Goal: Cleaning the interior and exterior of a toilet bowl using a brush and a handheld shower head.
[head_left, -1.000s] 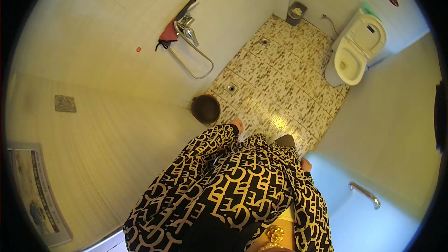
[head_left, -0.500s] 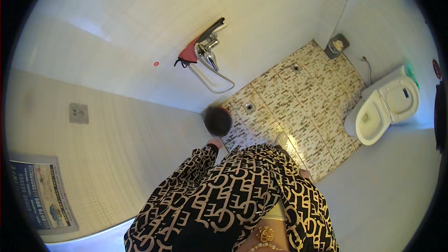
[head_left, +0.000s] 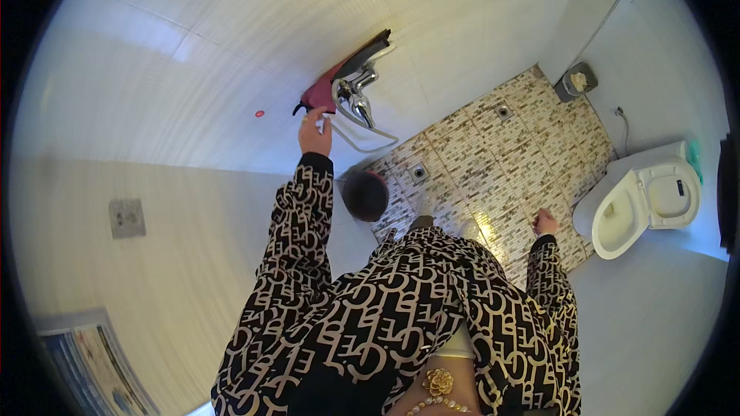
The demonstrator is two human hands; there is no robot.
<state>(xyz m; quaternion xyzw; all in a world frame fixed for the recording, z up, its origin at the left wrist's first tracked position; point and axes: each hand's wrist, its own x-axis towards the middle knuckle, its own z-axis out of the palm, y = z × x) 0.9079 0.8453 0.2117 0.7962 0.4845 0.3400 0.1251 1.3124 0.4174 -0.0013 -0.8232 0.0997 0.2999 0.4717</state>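
We see the two hands well apart. The left hand is raised at the wall, its fingertips at the lower end of a red and black cloth item hanging beside the chrome shower tap. We cannot tell whether those fingers are clamped on it or merely touching; a small pale patch shows among them, too unclear for us to name. How the item is hung is also hidden from us. The right hand is low, above the tiled floor and near the toilet, fingers curled; we cannot see into its palm, so we cannot tell whether it holds anything. A dark bucket stands near the left sleeve, its inside too dark for us to make out. We see a green thing only partly, behind the toilet, and a framed poster at lower left, cut off by the black rim. The patterned garment mostly hides the feet.
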